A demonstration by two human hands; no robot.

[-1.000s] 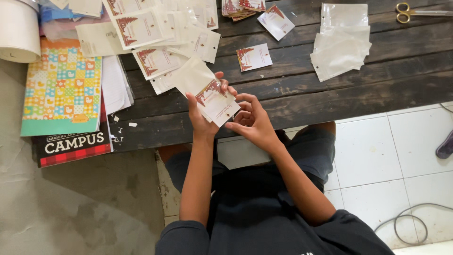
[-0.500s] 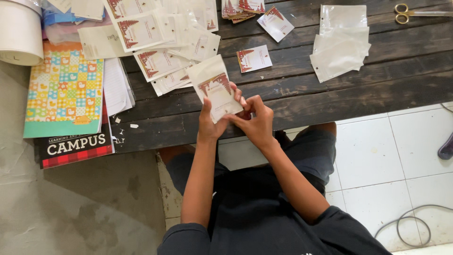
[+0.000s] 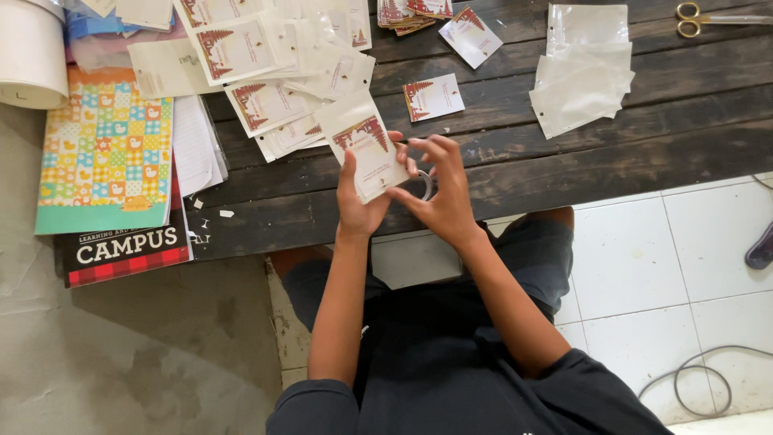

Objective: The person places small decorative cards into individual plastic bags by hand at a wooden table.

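Pinching a glossy sleeved card [image 3: 372, 157], left hand [image 3: 358, 205] underneath, right hand [image 3: 441, 193] fingertips at its edge, rough dark plank table [image 3: 612, 153].

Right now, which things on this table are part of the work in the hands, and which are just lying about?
In use: left hand and right hand holding a sleeved card; empty clear sleeves; loose cards; finished pile.
Idle: scissors; patterned book; white tub.

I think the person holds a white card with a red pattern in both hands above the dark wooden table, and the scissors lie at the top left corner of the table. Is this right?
Not quite. The scissors lie at the top right corner of the dark wooden table, not the top left, as the head view shows. The rest holds: the left hand and right hand hold a white card with a red pattern.
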